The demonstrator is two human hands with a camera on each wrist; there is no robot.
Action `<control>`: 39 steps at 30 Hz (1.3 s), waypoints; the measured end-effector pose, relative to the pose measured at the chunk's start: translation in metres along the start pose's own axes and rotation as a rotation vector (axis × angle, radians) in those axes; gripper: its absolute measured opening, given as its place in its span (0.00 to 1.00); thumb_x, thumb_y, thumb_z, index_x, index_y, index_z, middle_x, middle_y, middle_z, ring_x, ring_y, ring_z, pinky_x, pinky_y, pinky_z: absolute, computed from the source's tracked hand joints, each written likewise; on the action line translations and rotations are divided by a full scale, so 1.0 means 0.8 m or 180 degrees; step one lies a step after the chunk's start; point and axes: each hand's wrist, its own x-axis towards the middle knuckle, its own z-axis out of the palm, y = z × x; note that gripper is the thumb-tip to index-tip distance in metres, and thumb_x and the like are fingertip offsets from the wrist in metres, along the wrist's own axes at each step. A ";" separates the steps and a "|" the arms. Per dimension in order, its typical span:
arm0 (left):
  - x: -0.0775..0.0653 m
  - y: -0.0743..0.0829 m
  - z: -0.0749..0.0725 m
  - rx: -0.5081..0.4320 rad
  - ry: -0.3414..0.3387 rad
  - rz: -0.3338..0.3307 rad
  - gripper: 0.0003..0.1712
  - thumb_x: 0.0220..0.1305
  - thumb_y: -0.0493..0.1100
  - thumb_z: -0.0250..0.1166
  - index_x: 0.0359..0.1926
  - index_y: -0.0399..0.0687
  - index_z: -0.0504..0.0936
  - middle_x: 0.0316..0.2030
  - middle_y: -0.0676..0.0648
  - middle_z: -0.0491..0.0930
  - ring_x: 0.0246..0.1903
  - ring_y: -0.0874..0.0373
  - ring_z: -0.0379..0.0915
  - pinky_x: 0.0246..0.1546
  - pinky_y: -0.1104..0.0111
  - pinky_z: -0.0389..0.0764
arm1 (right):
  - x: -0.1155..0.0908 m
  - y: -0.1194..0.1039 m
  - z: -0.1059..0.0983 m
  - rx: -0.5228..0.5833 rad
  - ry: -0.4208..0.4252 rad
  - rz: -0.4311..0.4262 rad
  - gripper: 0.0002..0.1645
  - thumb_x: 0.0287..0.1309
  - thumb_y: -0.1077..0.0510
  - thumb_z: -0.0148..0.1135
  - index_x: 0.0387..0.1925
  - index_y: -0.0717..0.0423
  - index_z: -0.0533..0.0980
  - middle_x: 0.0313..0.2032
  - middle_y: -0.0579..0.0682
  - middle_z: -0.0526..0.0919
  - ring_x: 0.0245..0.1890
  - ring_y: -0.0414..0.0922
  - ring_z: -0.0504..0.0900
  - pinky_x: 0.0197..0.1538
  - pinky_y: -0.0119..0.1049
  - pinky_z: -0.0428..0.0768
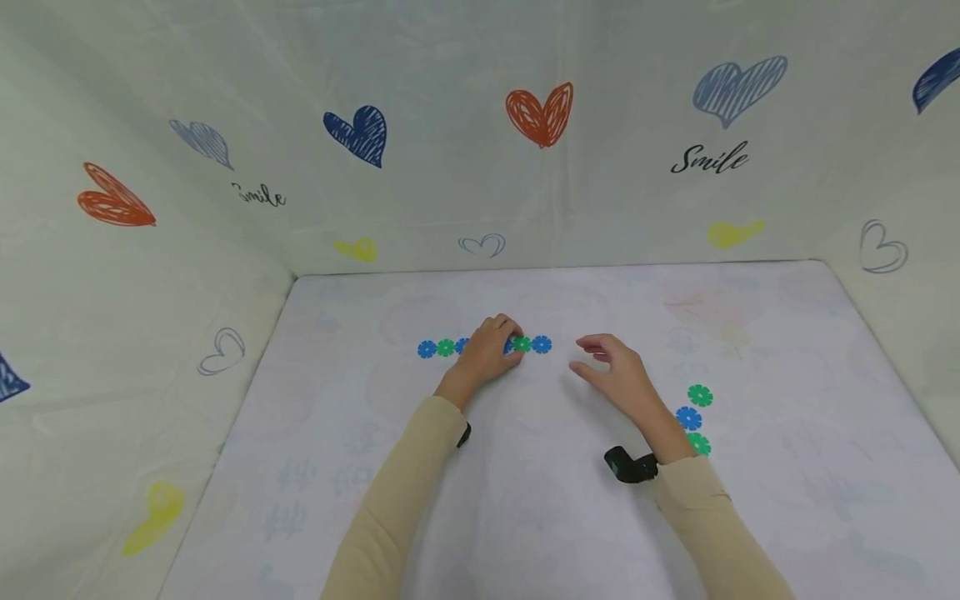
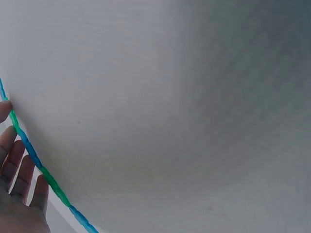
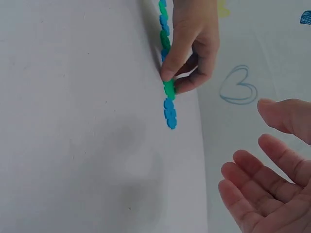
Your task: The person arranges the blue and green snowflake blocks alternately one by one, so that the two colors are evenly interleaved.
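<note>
A straight row of interlocked, flower-shaped plastic discs, blue and green by turns, runs across the far part of the table. My left hand [image 1: 489,348] pinches a green disc [image 1: 522,343] near the row's right end between thumb and fingers, and hides the middle of the row. Beyond that grip, a blue disc [image 1: 542,344] forms the end. In the left wrist view the chain [image 2: 54,187] shows edge-on along the fingers. Right of the row, my right hand [image 1: 618,373] hovers with fingers relaxed and apart from the thumb, holding nothing.
Beside my right forearm lie a green disc [image 1: 701,395], a blue disc [image 1: 688,418] and a second green disc [image 1: 699,444], partly covered by the arm. The white table [image 1: 540,500] meets a curtain [image 1: 450,192] printed with hearts at its back and sides.
</note>
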 end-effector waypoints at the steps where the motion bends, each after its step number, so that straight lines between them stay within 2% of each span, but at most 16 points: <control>1: 0.000 0.000 0.000 -0.0010 -0.0002 -0.0003 0.18 0.61 0.48 0.62 0.51 0.48 0.74 0.51 0.49 0.72 0.54 0.54 0.65 0.59 0.63 0.68 | -0.006 0.000 -0.003 0.0005 0.0013 0.0001 0.27 0.58 0.52 0.61 0.56 0.60 0.69 0.56 0.59 0.73 0.57 0.56 0.71 0.59 0.52 0.71; 10: 0.000 -0.001 0.001 -0.0067 -0.0038 -0.0024 0.18 0.61 0.48 0.61 0.51 0.49 0.74 0.51 0.50 0.71 0.54 0.54 0.65 0.59 0.63 0.67 | -0.061 0.016 -0.022 -0.0053 0.0290 0.0068 0.26 0.58 0.51 0.61 0.54 0.61 0.71 0.53 0.60 0.75 0.55 0.58 0.73 0.58 0.53 0.71; 17: 0.000 -0.001 0.002 -0.0034 -0.0021 -0.0018 0.18 0.61 0.48 0.61 0.51 0.49 0.74 0.51 0.50 0.71 0.54 0.54 0.65 0.59 0.63 0.68 | -0.100 0.035 -0.040 -0.0171 0.0362 0.0255 0.28 0.59 0.47 0.59 0.55 0.61 0.70 0.55 0.62 0.73 0.56 0.59 0.71 0.56 0.56 0.70; 22: -0.001 0.000 0.001 -0.0070 -0.0002 -0.0011 0.18 0.61 0.48 0.62 0.51 0.48 0.74 0.51 0.49 0.71 0.55 0.54 0.65 0.59 0.63 0.68 | -0.123 0.050 -0.049 -0.0231 0.0374 0.0496 0.30 0.59 0.45 0.59 0.57 0.59 0.69 0.56 0.61 0.73 0.57 0.59 0.71 0.55 0.59 0.69; 23: -0.001 0.000 0.001 -0.0082 -0.0004 -0.0012 0.18 0.61 0.48 0.62 0.51 0.48 0.74 0.51 0.49 0.71 0.55 0.54 0.64 0.59 0.63 0.68 | -0.126 0.054 -0.049 -0.0298 0.0409 0.0549 0.31 0.58 0.43 0.59 0.56 0.57 0.69 0.56 0.60 0.73 0.56 0.57 0.71 0.54 0.55 0.72; 25: -0.001 0.000 0.000 -0.0090 -0.0010 -0.0015 0.18 0.61 0.48 0.61 0.51 0.48 0.73 0.51 0.49 0.71 0.55 0.54 0.64 0.59 0.63 0.67 | -0.134 0.062 -0.050 -0.0365 0.0441 0.0576 0.31 0.57 0.43 0.60 0.56 0.58 0.69 0.55 0.60 0.74 0.55 0.56 0.73 0.53 0.54 0.72; 27: -0.001 0.000 0.000 -0.0089 -0.0016 -0.0018 0.18 0.61 0.48 0.61 0.51 0.48 0.73 0.51 0.49 0.71 0.55 0.54 0.64 0.60 0.63 0.67 | -0.141 0.071 -0.048 -0.0547 0.0528 0.0642 0.31 0.55 0.41 0.61 0.54 0.56 0.70 0.53 0.58 0.76 0.53 0.52 0.75 0.49 0.47 0.77; 30: 0.000 -0.001 0.000 -0.0071 -0.0018 -0.0023 0.18 0.61 0.48 0.61 0.51 0.49 0.73 0.51 0.50 0.71 0.55 0.54 0.64 0.60 0.63 0.67 | -0.152 0.078 -0.048 -0.0582 0.0535 0.0638 0.30 0.55 0.43 0.62 0.54 0.57 0.70 0.53 0.59 0.76 0.51 0.53 0.76 0.48 0.46 0.77; 33: -0.001 -0.001 0.000 -0.0087 0.0000 -0.0018 0.18 0.61 0.47 0.61 0.51 0.48 0.73 0.51 0.49 0.71 0.55 0.53 0.64 0.60 0.63 0.67 | -0.162 0.080 -0.048 -0.0551 0.0536 0.0718 0.30 0.54 0.45 0.64 0.53 0.58 0.71 0.52 0.59 0.77 0.48 0.50 0.78 0.44 0.31 0.79; 34: -0.001 -0.001 0.000 -0.0087 0.0003 -0.0015 0.18 0.61 0.47 0.61 0.51 0.48 0.74 0.51 0.49 0.71 0.55 0.53 0.64 0.60 0.63 0.67 | -0.166 0.080 -0.049 -0.0520 0.0495 0.0734 0.30 0.55 0.45 0.63 0.53 0.59 0.71 0.52 0.60 0.77 0.47 0.46 0.78 0.44 0.28 0.79; 37: -0.001 -0.001 0.000 -0.0095 0.0020 0.0005 0.18 0.61 0.47 0.61 0.51 0.48 0.74 0.51 0.49 0.71 0.55 0.53 0.65 0.59 0.62 0.67 | -0.175 0.081 -0.048 -0.0532 0.0456 0.0896 0.31 0.54 0.44 0.64 0.53 0.59 0.72 0.51 0.59 0.78 0.39 0.27 0.75 0.37 0.14 0.73; 39: -0.001 -0.001 0.001 -0.0096 0.0019 0.0011 0.18 0.61 0.47 0.61 0.51 0.48 0.74 0.51 0.49 0.71 0.55 0.53 0.65 0.59 0.62 0.67 | -0.180 0.084 -0.046 -0.0536 0.0410 0.0977 0.31 0.53 0.44 0.64 0.52 0.59 0.72 0.50 0.58 0.79 0.36 0.17 0.69 0.36 0.13 0.72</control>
